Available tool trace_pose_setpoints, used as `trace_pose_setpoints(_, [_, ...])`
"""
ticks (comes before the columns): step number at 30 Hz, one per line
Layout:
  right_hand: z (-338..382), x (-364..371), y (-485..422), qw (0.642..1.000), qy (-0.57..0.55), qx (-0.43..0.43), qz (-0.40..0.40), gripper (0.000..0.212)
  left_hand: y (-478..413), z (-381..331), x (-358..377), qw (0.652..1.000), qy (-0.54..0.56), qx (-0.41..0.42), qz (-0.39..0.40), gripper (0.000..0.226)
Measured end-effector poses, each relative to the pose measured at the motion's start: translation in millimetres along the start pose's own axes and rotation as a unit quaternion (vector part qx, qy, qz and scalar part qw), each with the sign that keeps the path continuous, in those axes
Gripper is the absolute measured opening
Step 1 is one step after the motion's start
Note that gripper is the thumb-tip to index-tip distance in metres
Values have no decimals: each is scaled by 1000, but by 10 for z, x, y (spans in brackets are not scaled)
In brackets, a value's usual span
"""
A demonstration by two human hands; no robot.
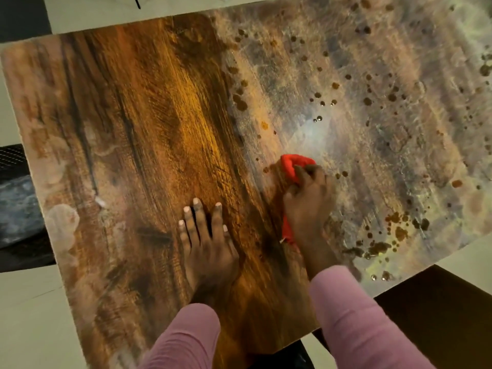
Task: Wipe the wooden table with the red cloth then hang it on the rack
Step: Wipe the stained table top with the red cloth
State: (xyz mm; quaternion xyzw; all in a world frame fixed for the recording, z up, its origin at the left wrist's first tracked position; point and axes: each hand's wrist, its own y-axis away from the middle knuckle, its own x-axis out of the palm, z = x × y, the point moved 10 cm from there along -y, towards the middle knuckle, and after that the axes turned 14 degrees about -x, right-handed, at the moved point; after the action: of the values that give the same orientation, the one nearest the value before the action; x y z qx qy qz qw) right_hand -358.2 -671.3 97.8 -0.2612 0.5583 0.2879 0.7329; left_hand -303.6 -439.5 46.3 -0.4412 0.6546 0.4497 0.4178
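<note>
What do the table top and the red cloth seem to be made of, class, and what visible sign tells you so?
Table top: wood or a wood-look laminate, glossy where clean; grain streaks and a knot show, and it reflects light.
Red cloth: soft woven or knitted fabric, matte; it bunches and folds under the right hand.

The wooden table shows clean brown grain on its left and middle, while its right side is filmed with a pale, streaky residue dotted with dark droplets. A left hand lies flat on it, beside a right hand pressing a red cloth to the surface.
</note>
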Motion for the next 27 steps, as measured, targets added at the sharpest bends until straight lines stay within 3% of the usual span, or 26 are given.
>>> trace_pose_setpoints(2, [385, 70, 108, 997, -22, -77, 16, 45, 6, 6, -18, 1000, -8, -3, -4, 51])
trace_pose_setpoints(5, [870, 186, 396, 959, -60, -271, 56, 40, -20, 11, -39, 1000, -3, -5, -15, 52])
trace_pose_setpoints(7, [766, 149, 317, 945, -61, -315, 63, 38, -30, 19, -81, 999, 21, -14, -21, 53])
trace_pose_setpoints(8, [577, 126, 188, 954, -45, -290, 59, 38, -48, 19, -104, 999, 38, -24, -20, 53])
trace_pose_setpoints(11, [-156, 13, -330, 995, -26, -100, 16, 39, -234, 32, -211, 995, 81, -56, -17, 50])
trace_pose_setpoints(14, [-288, -17, -512, 997, -69, 21, -20, 43, -659, -13, -377, 993, 87, -59, -58, 46])
trace_pose_setpoints(16, [11, 7, -414, 996, -90, 14, -18, 43, -978, -87, -448, 992, 79, -56, -83, 47])
trace_pose_setpoints(20, [897, 171, -42, 968, -120, -218, 38, 35, -1360, -177, -432, 989, 72, -85, -98, 51])
trace_pose_setpoints(22, [956, 174, -49, 947, -116, -295, 47, 33, -1399, -153, -383, 988, 55, -109, -99, 52])
trace_pose_setpoints(24, [634, 146, -290, 966, -99, -238, 35, 32, -1402, -162, -350, 988, 44, -108, -98, 51])
trace_pose_setpoints(27, [-30, 108, -744, 992, -122, -21, -4, 35, -1406, -162, -346, 989, 48, -104, -91, 51])
